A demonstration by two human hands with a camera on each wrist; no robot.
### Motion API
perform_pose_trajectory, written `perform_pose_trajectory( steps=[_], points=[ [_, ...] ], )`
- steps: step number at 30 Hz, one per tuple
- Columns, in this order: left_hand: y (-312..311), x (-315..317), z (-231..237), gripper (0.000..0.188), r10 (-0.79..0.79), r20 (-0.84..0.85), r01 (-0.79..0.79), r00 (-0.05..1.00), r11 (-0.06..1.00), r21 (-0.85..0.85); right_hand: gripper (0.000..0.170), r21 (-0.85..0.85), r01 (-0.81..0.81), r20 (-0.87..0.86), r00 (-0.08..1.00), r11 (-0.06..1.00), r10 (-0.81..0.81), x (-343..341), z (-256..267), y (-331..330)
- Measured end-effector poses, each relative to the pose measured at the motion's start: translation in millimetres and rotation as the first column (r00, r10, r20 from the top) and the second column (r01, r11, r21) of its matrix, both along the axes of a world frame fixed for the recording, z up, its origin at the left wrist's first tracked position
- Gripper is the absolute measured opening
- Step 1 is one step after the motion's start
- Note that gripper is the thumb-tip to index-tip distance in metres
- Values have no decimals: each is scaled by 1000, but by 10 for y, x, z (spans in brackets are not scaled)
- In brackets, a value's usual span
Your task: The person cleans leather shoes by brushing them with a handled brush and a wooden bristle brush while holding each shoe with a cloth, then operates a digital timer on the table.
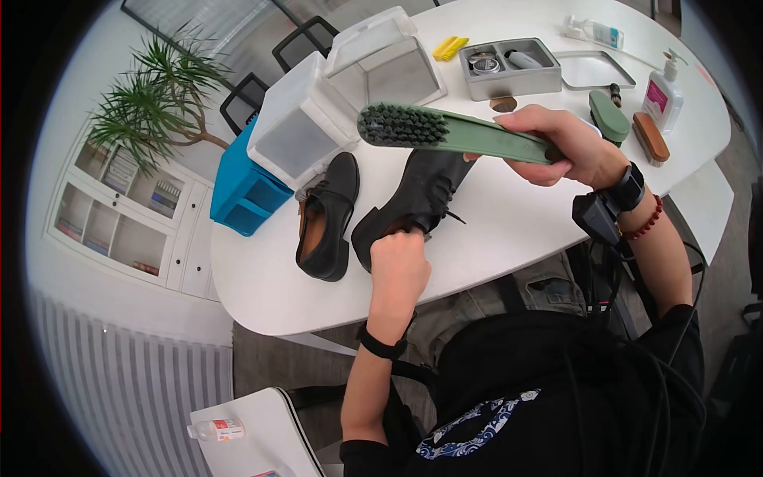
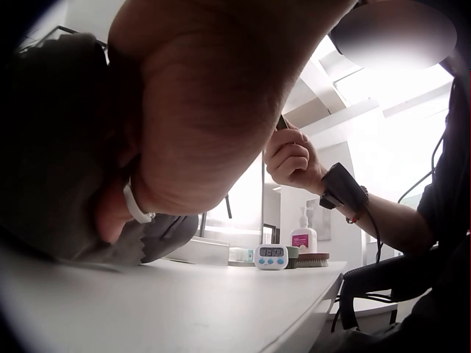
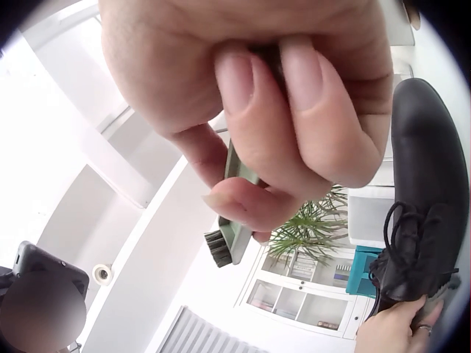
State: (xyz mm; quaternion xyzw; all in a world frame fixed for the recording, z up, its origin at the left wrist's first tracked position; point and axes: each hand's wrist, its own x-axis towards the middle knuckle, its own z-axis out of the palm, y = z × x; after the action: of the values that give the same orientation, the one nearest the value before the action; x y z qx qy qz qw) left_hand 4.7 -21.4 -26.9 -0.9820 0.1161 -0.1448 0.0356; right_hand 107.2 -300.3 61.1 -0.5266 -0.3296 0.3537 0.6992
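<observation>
My right hand [image 1: 563, 145] grips a long green brush [image 1: 499, 141] by its handle, raised above the table. Its black bristles [image 1: 405, 126] show on the face turned to the head camera. With my left hand [image 1: 400, 266] I hold a black lace-up shoe [image 1: 429, 187] at its opening and heel; part of those fingers is hidden in the shoe. Seen from the right wrist, that shoe [image 3: 430, 154] has its laces tied, and the brush [image 3: 235, 239] points away from it. The other black shoe [image 1: 340, 191] stands on the table to the left, brown inside.
White plastic boxes [image 1: 294, 119] and a blue holder [image 1: 250, 187] stand behind the shoes. Farther back sits a metal tin [image 1: 517, 79] with small items. On the right are a pump bottle [image 1: 664, 95], a wooden brush [image 1: 650, 137] and a green brush [image 1: 609, 118]. A timer [image 2: 271, 257] stands nearby.
</observation>
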Motion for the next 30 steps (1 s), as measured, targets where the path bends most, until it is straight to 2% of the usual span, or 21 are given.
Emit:
perform_pose_trajectory(
  steps=[3,12,15,17,18,20,21,23,24,26,28,30],
  points=[
    [18,16,-29,19,11,0,-11,1000,1000,-11,55,19,-41,56,998,999,40,-23,-3,7],
    [12,12,-27,18,19,-13,-18,1000,1000,12,54,13,-73,95,993,997,71,-47,19,11],
    [13,12,-25,16,15,-6,-15,1000,1000,15,53,9,-9,113,994,1000,8,-67,14,17],
    [4,6,-4,13,5,4,-6,1000,1000,28,50,-53,130,116,985,990,-124,-70,5,12],
    [3,5,4,9,-4,14,3,1000,999,41,50,-53,130,115,986,990,-123,-74,21,12],
    [12,10,-4,9,-7,23,6,1000,999,36,51,-179,301,280,928,937,-244,-75,75,14],
    [15,11,-14,8,-11,34,10,999,999,30,51,-182,299,280,929,937,-242,-66,75,19],
    [17,13,-35,7,-5,35,3,999,999,35,43,-238,497,591,756,834,-282,-47,67,35],
    [17,13,-46,6,-1,38,0,999,999,43,43,-241,495,591,757,835,-278,-72,51,60],
    [13,16,-66,6,1,48,-3,999,999,51,34,-139,680,789,515,720,-335,-133,-22,132],
    [8,16,-71,6,1,57,-4,998,998,61,32,-112,693,864,422,712,-274,-131,-110,182],
    [-1,5,-71,5,-5,49,1,999,997,78,33,84,587,957,178,805,-229,-118,-273,293]
  ],
)
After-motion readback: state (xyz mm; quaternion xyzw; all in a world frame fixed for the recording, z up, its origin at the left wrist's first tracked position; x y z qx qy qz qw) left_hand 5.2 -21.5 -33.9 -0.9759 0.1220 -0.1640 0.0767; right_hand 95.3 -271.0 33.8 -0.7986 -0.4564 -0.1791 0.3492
